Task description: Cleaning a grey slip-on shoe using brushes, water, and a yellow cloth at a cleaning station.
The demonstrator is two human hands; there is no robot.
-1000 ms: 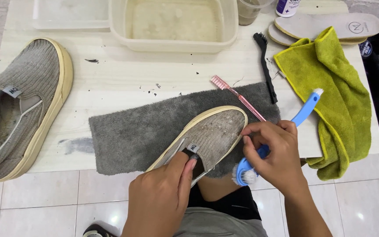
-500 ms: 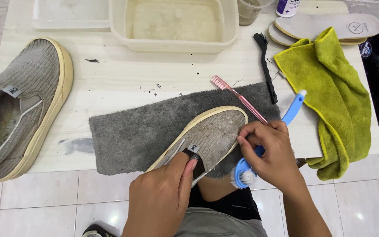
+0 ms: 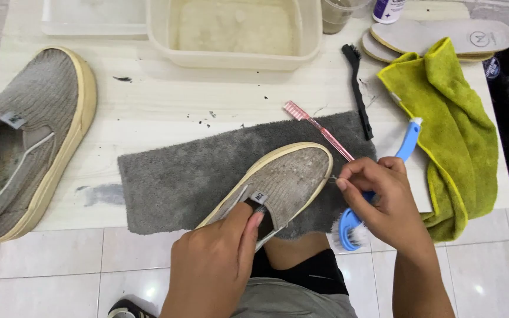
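My left hand (image 3: 216, 265) grips the heel and tongue of a grey slip-on shoe (image 3: 284, 179) that lies on a dark grey towel (image 3: 184, 176). My right hand (image 3: 381, 200) holds a blue-handled brush (image 3: 378, 194), bristle head down near the table's front edge, handle pointing up and right. Its thumb and forefinger pinch at the shoe's toe rim. A pink toothbrush (image 3: 316, 126) lies on the towel just behind the shoe's toe.
A second grey shoe (image 3: 25, 141) lies at the left. A tub of murky water (image 3: 234, 29) stands at the back. A black brush (image 3: 357, 88), a yellow-green cloth (image 3: 455, 123) and insoles (image 3: 443, 35) lie at the right. White floor tiles lie below.
My right hand has shifted the blue brush, so its handle now tilts more upright and sits closer in. My left hand and the shoe have stayed put.
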